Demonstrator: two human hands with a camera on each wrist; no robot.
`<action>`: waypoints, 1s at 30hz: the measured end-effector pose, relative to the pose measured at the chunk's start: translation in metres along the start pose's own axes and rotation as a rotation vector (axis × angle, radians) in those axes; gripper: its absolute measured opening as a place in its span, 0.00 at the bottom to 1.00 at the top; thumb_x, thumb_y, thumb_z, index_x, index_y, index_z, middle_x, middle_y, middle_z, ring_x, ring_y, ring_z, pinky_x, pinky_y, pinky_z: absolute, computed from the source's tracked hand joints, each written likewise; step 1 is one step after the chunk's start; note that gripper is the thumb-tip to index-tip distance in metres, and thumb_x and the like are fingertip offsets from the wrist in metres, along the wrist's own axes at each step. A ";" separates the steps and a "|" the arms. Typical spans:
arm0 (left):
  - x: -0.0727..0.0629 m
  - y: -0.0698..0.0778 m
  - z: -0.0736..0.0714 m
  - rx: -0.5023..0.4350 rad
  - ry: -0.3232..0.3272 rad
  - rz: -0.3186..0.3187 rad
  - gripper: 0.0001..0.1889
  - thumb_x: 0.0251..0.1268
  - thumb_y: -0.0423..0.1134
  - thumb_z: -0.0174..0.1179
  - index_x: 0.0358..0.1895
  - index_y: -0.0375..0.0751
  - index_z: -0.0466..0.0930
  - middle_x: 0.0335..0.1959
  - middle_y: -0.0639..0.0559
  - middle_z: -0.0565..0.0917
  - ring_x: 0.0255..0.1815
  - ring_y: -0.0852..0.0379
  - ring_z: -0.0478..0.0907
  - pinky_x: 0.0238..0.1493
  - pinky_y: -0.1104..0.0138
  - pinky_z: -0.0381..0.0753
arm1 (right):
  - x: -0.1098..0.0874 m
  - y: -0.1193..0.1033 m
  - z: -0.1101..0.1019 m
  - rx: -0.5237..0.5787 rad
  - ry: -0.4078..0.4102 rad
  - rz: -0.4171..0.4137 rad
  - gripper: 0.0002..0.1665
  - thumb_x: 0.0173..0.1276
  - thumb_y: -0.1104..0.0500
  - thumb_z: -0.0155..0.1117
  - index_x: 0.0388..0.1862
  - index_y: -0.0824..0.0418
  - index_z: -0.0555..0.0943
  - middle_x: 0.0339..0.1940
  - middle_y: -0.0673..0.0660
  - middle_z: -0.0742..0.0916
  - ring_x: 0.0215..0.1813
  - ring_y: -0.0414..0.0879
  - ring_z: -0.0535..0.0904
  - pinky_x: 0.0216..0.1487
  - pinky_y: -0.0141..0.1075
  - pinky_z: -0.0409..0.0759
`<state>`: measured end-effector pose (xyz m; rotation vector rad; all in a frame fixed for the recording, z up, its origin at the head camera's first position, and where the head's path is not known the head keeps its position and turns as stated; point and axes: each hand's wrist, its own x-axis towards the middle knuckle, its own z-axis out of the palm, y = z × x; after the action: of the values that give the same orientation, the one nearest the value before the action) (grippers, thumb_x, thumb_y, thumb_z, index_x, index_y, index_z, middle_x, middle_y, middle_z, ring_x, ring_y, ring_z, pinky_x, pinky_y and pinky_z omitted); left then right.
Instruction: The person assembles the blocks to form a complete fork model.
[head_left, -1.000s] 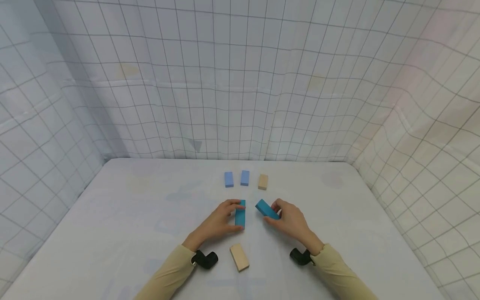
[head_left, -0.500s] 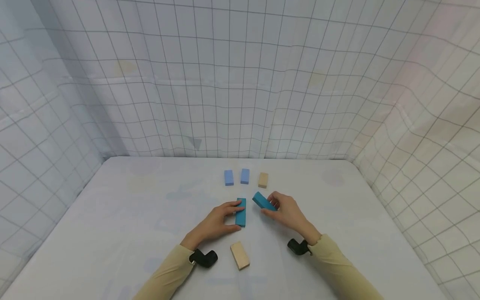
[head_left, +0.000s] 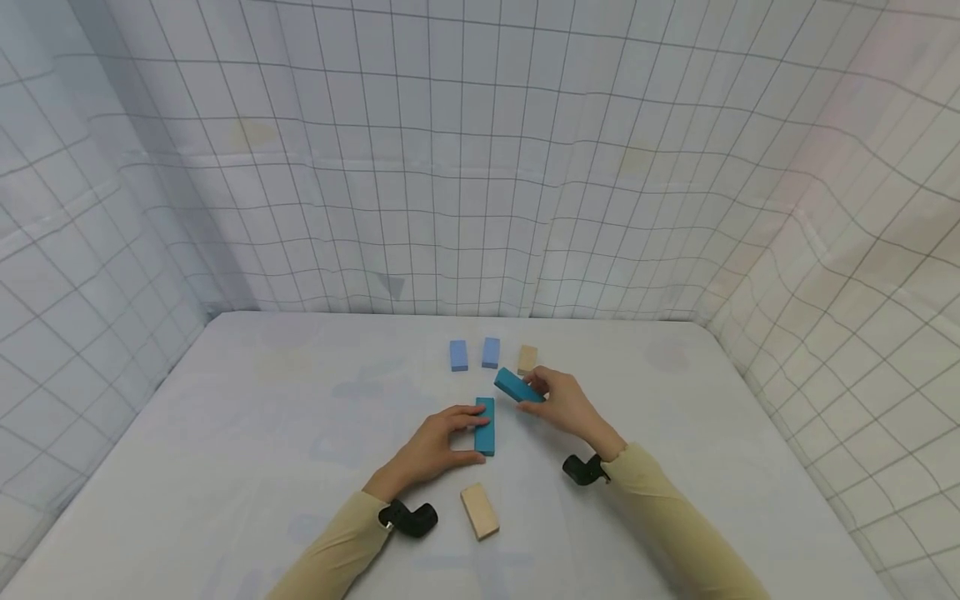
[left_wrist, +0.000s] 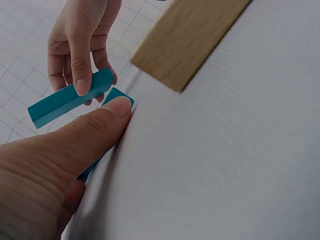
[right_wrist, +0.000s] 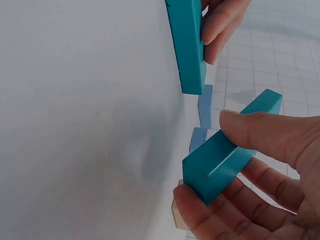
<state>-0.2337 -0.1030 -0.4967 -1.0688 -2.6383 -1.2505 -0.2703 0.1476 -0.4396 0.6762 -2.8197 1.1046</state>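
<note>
Here's the right hand (head_left: 564, 407), thumb and fingers clamped on a raised teal block (head_left: 519, 386), tilted above the white table (head_left: 262, 467)! The left hand (head_left: 435, 446) grips a flat teal block (head_left: 485, 437) lying on the table, thumb at its near end, fingers over its top. Tiny dark marks on it, too small to read! Closer in sits a wooden block (head_left: 480, 512); beyond, two light-blue blocks (head_left: 459, 356) and a small wooden block (head_left: 527, 358) line up.

The left hand (head_left: 431, 442) partly hides 1 teal block (head_left: 485, 439), the right hand (head_left: 567, 407) the far tan block (head_left: 527, 356); the left wrist view cuts off the near tan block (left_wrist: 189, 42).
</note>
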 end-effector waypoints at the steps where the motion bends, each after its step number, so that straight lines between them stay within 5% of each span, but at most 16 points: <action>1: 0.000 0.000 0.000 -0.001 0.001 0.003 0.30 0.53 0.46 0.71 0.60 0.40 0.77 0.63 0.47 0.72 0.64 0.51 0.67 0.59 0.61 0.69 | 0.003 0.000 0.001 -0.001 -0.006 -0.001 0.20 0.55 0.62 0.75 0.45 0.64 0.79 0.40 0.57 0.84 0.42 0.50 0.81 0.44 0.43 0.79; 14: -0.001 0.002 -0.002 -0.008 -0.027 0.042 0.26 0.57 0.39 0.69 0.60 0.38 0.77 0.64 0.49 0.71 0.66 0.52 0.65 0.61 0.59 0.67 | 0.030 -0.002 0.014 -0.046 -0.066 -0.009 0.20 0.55 0.68 0.71 0.47 0.66 0.80 0.43 0.59 0.84 0.47 0.52 0.80 0.50 0.45 0.76; 30: -0.002 -0.001 -0.002 -0.004 -0.031 0.063 0.27 0.58 0.45 0.68 0.60 0.41 0.77 0.65 0.51 0.71 0.66 0.54 0.65 0.62 0.59 0.66 | 0.044 -0.006 0.025 -0.121 -0.089 -0.051 0.20 0.55 0.70 0.69 0.49 0.71 0.81 0.47 0.63 0.84 0.50 0.54 0.79 0.53 0.45 0.75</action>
<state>-0.2334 -0.1057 -0.4964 -1.1710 -2.6032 -1.2376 -0.3052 0.1104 -0.4465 0.8009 -2.8959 0.9099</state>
